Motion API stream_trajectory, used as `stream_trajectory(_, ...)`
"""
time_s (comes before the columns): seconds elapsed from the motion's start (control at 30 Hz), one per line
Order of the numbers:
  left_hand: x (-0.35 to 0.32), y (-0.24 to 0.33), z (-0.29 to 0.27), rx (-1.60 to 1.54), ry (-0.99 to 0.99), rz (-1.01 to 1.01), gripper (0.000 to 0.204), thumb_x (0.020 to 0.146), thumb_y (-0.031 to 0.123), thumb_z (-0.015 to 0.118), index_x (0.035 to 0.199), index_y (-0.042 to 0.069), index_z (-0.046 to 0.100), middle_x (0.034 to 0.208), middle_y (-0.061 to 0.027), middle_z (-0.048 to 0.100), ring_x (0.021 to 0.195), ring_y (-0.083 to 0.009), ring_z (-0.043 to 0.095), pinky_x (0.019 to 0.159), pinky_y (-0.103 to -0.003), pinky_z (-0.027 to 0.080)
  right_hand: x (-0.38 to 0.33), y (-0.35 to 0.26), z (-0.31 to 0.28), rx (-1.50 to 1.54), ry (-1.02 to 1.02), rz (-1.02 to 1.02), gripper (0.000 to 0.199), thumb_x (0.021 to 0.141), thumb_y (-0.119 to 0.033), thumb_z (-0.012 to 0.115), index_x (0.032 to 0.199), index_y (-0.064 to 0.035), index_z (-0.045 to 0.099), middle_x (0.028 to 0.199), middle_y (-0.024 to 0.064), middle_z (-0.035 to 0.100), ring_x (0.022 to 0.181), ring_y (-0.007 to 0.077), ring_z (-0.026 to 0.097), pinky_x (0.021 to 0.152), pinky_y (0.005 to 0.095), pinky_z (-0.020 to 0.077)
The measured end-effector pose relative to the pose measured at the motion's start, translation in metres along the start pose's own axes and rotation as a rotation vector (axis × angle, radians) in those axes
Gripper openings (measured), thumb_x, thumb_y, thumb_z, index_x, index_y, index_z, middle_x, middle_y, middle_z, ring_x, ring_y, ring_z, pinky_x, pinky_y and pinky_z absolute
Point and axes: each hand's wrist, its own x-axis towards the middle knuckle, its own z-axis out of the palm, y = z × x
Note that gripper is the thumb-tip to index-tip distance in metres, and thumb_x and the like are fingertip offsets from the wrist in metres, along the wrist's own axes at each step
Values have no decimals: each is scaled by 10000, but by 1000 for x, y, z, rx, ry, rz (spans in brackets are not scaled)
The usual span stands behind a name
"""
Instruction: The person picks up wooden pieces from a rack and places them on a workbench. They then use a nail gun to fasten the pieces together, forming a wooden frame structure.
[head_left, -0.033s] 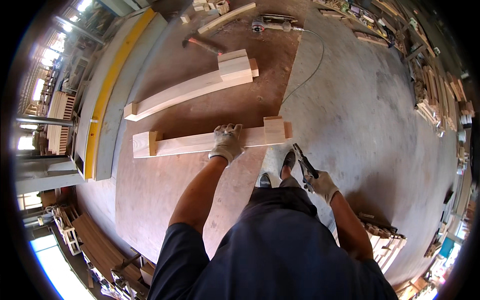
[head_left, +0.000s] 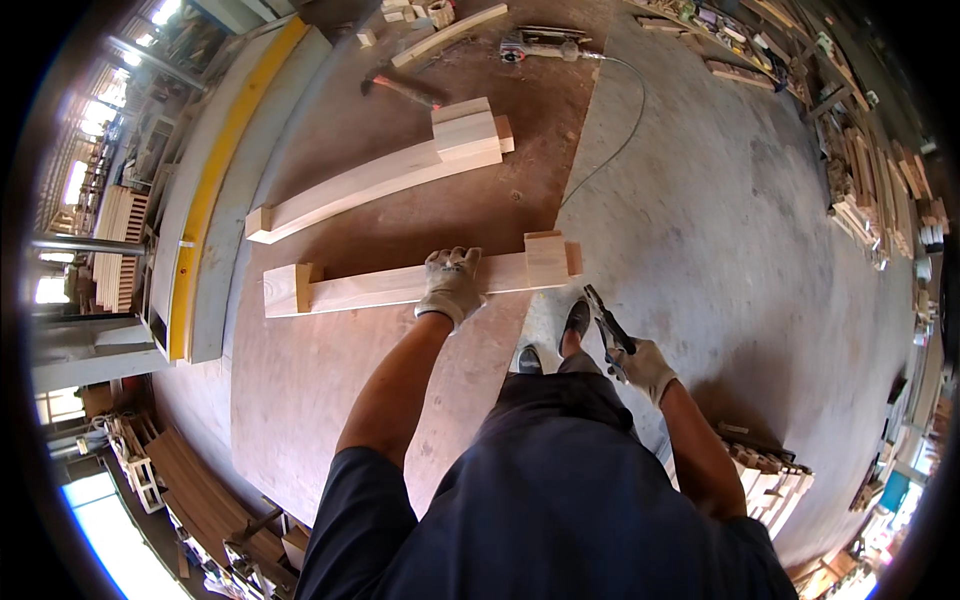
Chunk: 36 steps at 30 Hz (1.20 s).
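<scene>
My left hand [head_left: 452, 285], in a pale work glove, is closed over the middle of a light wooden beam [head_left: 365, 290]. This beam lies across the brown board surface, with a block at each end and a short stub past its right block. In my gloved right hand [head_left: 642, 370] is a dark, narrow tool with a long nose [head_left: 610, 322]; its exact kind is unclear. The tool is held to the right of the beam, apart from it, its tip toward the beam's right end. Farther away lies a second, slightly curved beam [head_left: 375, 185] with similar end blocks.
Beyond the beams lie a hammer [head_left: 400, 90], a wood strip [head_left: 450, 35] and a power tool [head_left: 540, 48] with a grey hose [head_left: 640, 110]. A yellow-edged metal structure [head_left: 215, 200] stands left. Stacked timber [head_left: 865, 200] lines the right; my shoes [head_left: 577, 317] are below the beam.
</scene>
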Motion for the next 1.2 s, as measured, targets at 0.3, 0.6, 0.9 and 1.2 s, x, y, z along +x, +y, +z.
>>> stream_trajectory(0.3,22,4,-38,71,-332,40,927,680,439,906,1462,101,539,1362,-158,643,1296,-370,587,1150,-473,398,-15,-61,-5,-239,61,13,321,951,-287,704,1068,12,713,832,138,690,790,250,652,744,391,524)
stream_trajectory(0.6,48,-25,-87,-240,-721,100,829,674,512,946,1323,56,704,1324,-156,718,1264,-330,650,1124,-396,470,-49,-82,-25,-294,4,8,402,947,-319,694,1217,-23,721,986,253,752,941,391,729,865,441,550)
stream_trajectory(0.9,48,-23,-83,-119,-315,65,766,819,661,772,1375,139,692,1398,-143,673,1347,-357,579,1196,-452,381,-21,-125,-49,-557,105,-21,325,941,-288,709,1131,-25,729,887,247,721,864,397,708,802,454,546)
stream_trajectory(1.2,25,-13,-49,-59,92,7,754,803,735,710,1254,132,744,1337,-118,698,1357,-304,548,1227,-473,268,6,-162,-67,-875,59,-16,351,947,-318,676,1173,-55,727,1076,253,737,1064,433,699,952,494,546)
